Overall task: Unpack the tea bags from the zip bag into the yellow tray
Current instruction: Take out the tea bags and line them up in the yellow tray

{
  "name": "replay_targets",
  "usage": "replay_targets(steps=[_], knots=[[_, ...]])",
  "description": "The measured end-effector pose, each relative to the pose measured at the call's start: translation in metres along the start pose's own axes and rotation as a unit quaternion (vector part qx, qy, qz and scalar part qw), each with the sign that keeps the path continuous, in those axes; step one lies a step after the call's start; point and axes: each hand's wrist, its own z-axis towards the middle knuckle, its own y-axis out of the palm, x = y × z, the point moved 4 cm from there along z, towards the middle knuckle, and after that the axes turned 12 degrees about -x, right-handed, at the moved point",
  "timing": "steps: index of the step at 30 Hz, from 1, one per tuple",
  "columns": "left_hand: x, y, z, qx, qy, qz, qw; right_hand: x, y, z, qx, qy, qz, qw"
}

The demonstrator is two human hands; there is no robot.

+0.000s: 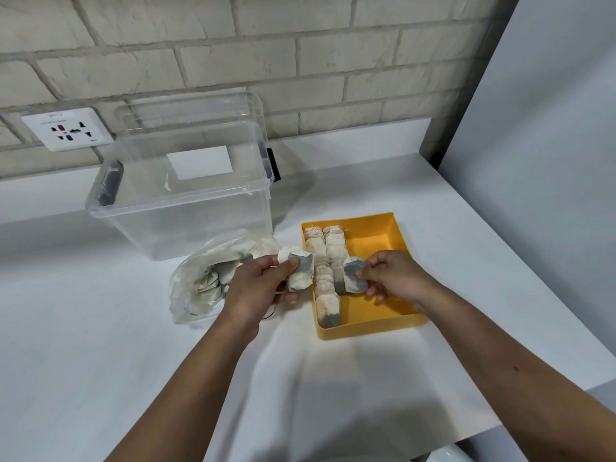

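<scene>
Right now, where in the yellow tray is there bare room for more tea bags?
The right half of the yellow tray is bare, between the tea bag rows and its right wall. The left side is packed, and the right hand hovers over the middle.

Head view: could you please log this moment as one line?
left hand: holds tea bags | right hand: tea bag over yellow tray | zip bag: not empty
</scene>
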Motion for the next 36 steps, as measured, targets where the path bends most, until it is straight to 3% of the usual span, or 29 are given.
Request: replay_targets(steps=[7, 18, 23, 25, 28, 36], knots=[[-0.001, 0.000, 0.000, 0.004, -0.002, 0.006, 1.000, 0.002, 0.015, 0.006, -0.027, 0.015, -0.023, 0.999], [-0.002, -0.004, -0.001, 0.005, -0.008, 0.012, 1.000, 0.003, 0.017, 0.015, 0.013, 0.004, -0.098, 0.995], [0.002, 0.001, -0.003, -0.010, -0.005, -0.007, 1.000, -0.021, 0.008, -0.001, 0.112, -0.066, -0.210, 0.969], [0.004, 0.005, -0.003, -0.018, -0.002, -0.015, 1.000, -0.037, 0.013, -0.011, 0.113, -0.122, -0.142, 0.976], [0.006, 0.014, -0.002, -0.035, -0.001, -0.016, 0.999, -0.052, 0.033, -0.022, 0.031, -0.145, -0.016, 0.989], [0.004, 0.019, -0.007, -0.067, -0.016, -0.030, 0.997, -0.051, 0.037, -0.024, 0.051, -0.171, 0.061, 0.982]])
